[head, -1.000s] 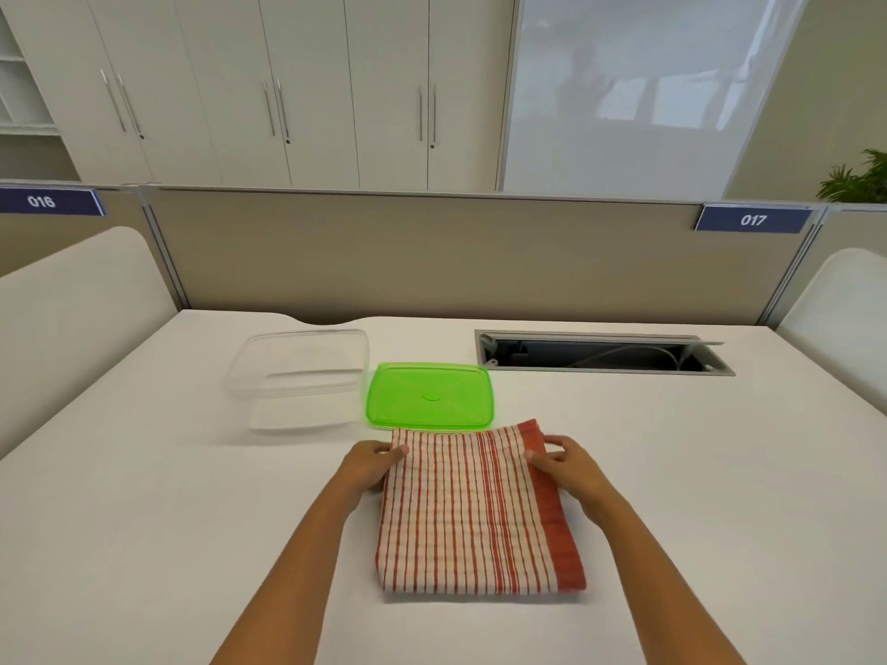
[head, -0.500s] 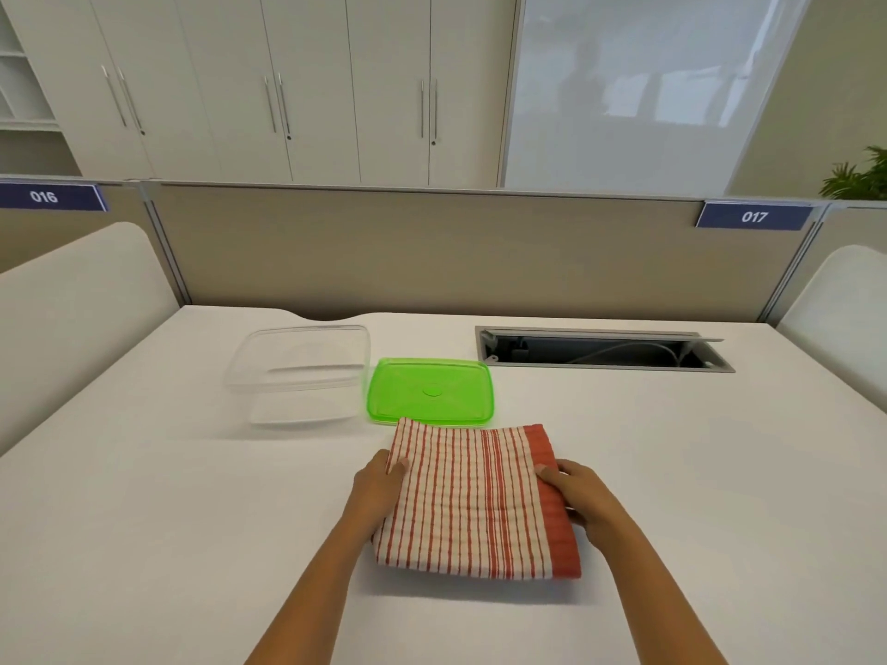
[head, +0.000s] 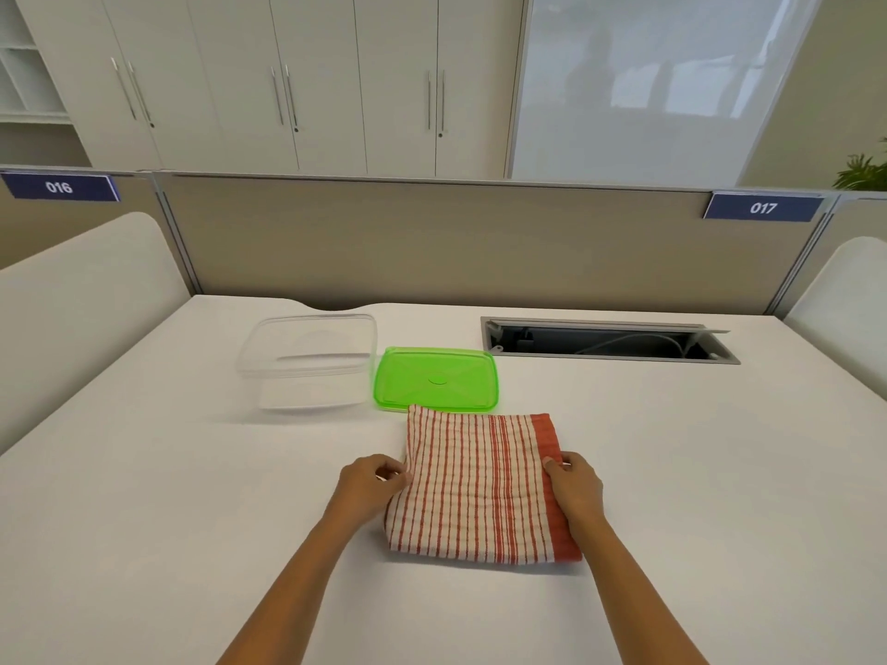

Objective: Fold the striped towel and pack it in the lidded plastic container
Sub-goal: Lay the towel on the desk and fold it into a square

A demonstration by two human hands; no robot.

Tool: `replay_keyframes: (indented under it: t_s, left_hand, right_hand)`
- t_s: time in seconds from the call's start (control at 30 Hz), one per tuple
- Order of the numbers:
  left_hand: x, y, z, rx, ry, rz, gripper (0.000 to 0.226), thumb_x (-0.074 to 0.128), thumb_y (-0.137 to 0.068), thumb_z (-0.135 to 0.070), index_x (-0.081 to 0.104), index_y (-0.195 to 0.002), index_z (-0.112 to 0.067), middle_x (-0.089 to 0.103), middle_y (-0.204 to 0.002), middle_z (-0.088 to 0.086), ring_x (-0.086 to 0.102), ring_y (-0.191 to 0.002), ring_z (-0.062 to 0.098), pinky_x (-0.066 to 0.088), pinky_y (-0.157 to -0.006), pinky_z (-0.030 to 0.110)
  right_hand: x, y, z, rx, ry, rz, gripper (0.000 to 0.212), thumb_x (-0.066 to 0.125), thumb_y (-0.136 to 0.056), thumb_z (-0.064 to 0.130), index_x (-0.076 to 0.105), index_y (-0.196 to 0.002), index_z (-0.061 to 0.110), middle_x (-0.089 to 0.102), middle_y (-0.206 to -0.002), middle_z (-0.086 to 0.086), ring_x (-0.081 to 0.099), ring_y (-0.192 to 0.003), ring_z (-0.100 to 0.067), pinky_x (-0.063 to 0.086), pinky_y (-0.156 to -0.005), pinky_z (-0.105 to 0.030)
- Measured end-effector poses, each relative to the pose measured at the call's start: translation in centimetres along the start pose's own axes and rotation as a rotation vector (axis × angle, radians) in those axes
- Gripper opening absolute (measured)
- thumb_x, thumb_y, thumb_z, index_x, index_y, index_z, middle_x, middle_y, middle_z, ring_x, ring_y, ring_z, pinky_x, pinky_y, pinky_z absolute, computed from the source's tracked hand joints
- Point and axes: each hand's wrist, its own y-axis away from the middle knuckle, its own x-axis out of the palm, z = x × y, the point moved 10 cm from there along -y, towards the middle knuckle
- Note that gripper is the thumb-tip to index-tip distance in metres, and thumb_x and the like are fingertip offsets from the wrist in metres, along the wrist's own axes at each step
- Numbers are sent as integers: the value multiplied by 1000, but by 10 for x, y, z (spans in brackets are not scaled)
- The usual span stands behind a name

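Red-and-white stripes face you on the folded towel [head: 480,487], which lies near the middle of the white table [head: 144,496], a solid red band running down its right edge. Your left hand [head: 369,482] pinches the towel's left edge about halfway along, thumb and fingertips closed on the cloth, which is lifted and curled a little at that spot. Your right hand [head: 573,482] grips the right edge across the red band, thumb on top and fingers curled around the side, so both hands are clamped on the towel. Its near edge rests flat on the table, with both forearms reaching in from the near side.

Just beyond the towel's far edge sits the green lid [head: 436,379], lying flat on the table; the towel's far-left corner reaches the lid's near rim, and you cannot tell whether it overlaps or only touches. To the left of the lid, right beside it, stands the clear plastic container [head: 307,362], open at the top and with nothing visible inside. The towel is well apart from the container, near and to the right of it.

Farther right, along the far side of the table, an open cable tray [head: 609,340] is set into the surface with a pale cable inside. A beige partition [head: 432,242] rises behind the table, carrying blue tags reading 016 at the left and 017 at the right.
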Motion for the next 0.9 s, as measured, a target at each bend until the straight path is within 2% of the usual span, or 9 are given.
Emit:
replay_keyframes:
  t_s: [0.1,0.2,0.33,0.43,0.57,0.63,0.7,0.8,0.9]
  left_hand:
    - [15,7,9,-95,194,197,19,67,-83,-26,65,-95,-11,68,-92,3,63,-77,14,49,-57,18]
    - [18,12,13,-159,326,283,30,68,-82,-24,63,-104,-4,69,-92,8,64,-72,16,52,-56,22]
    - [25,17,15,-185,274,403,35,69,-82,-26,64,-108,-3,72,-103,14,64,-78,17,52,-68,24]
    - [30,25,14,-150,156,480,35,68,-81,-33,68,-105,-8,75,-92,3,65,-71,9,46,-61,19]
    - [28,29,5,-26,143,479,20,65,-84,-30,62,-97,-15,74,-91,-2,68,-73,4,42,-55,13]
    - [27,31,0,39,155,460,19,59,-88,-30,54,-96,-13,73,-88,3,65,-64,4,41,-50,13]
    - [25,31,-4,111,107,415,20,55,-90,-31,52,-97,-13,71,-84,4,59,-55,3,44,-51,14]
    - [19,28,-7,175,38,327,13,53,-91,-34,53,-92,-21,70,-71,-4,57,-49,-1,42,-50,12]
    - [11,27,-14,221,14,226,10,54,-92,-30,53,-89,-20,65,-51,-13,55,-42,-6,37,-43,7]
  right_hand:
    - [0,1,-1,1,-10,-39,32,45,-93,24,54,-119,7,64,-114,-13,60,-94,-25,48,-84,-38]
    - [-3,0,-6,26,-54,-81,31,44,-93,25,55,-117,8,64,-114,-13,60,-98,-28,49,-87,-41]
    - [-7,0,-10,53,-138,-126,31,45,-93,23,55,-117,7,63,-116,-15,59,-103,-31,49,-90,-43]
    - [-8,-1,-11,55,-152,-139,31,45,-92,22,55,-117,6,62,-117,-16,59,-104,-32,47,-90,-43]
    - [-9,-3,-9,39,-132,-139,31,45,-93,21,54,-118,5,62,-117,-17,58,-105,-32,46,-89,-42]
    - [-11,-5,-8,26,-108,-136,32,45,-93,20,54,-119,4,62,-118,-18,58,-105,-33,46,-89,-42]
    - [-11,-8,-8,17,-80,-134,32,45,-93,21,54,-119,5,62,-118,-18,58,-105,-33,46,-90,-43]
    - [-12,-11,-8,6,-45,-127,32,45,-93,23,54,-119,6,63,-118,-17,59,-105,-33,48,-94,-45]
    - [-12,-12,-6,-8,-19,-120,33,44,-94,22,53,-120,4,62,-119,-18,59,-106,-33,46,-93,-44]
